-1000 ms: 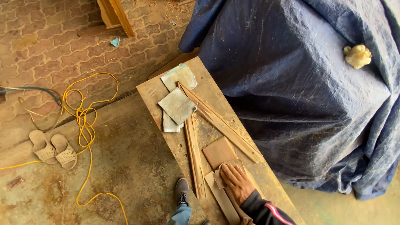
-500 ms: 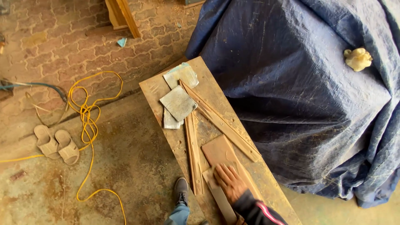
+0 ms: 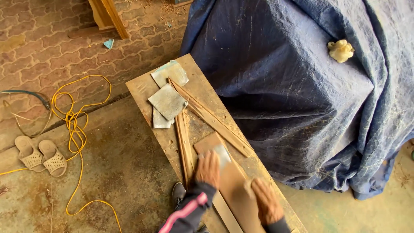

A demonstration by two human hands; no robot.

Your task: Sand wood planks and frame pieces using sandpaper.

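Beside the table [image 3: 146, 88], on its right, a large mass under a crinkled dark-blue tarp [image 3: 293, 86] fills much of the view, with a pale yellowish lump [image 3: 340, 50] resting on top. On the other side lies stained concrete floor [image 3: 120, 172], then patterned brick paving beyond. The table is a long, scuffed wooden top running diagonally. On it a flat reddish-brown board [image 3: 230, 181] lies lengthwise near the person, between thin wooden strips [image 3: 183, 138]. The left hand [image 3: 208, 167] presses flat, fingers spread, on a small grey sandpaper sheet [image 3: 222, 154] atop the board. The right hand [image 3: 266, 201] lies flat on the board's near end, fingers loosely bent, gripping nothing. Worn grey sandpaper sheets [image 3: 167, 101] overlap at the table's far end. On the floor, a yellow cable [image 3: 73, 125] loops beside beige slippers [image 3: 41, 155].
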